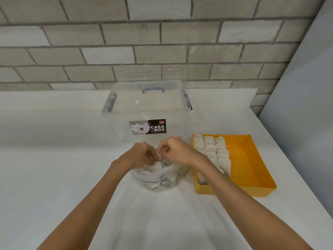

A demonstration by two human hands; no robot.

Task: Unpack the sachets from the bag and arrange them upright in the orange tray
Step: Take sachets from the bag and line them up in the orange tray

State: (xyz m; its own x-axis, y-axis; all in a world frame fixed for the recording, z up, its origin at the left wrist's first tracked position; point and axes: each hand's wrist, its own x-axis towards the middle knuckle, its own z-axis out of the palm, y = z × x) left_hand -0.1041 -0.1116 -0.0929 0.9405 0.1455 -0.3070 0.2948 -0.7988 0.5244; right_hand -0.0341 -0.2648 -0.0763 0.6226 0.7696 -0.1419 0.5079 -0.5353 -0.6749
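Clear plastic bag (156, 178) lies just left of the orange tray (252, 159), keeping transfers short, while the left hand (142, 154) and right hand (175, 150) each pinch its mouth, seemingly to spread it and reach the sachets (153, 167) left inside.

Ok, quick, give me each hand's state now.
Left hand: fingers curled, gripping the bag at its mouth.
Right hand: pinching the bag's upper edge.

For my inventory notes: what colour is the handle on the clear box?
Blue; the handle of the clear box shows best in the head view.
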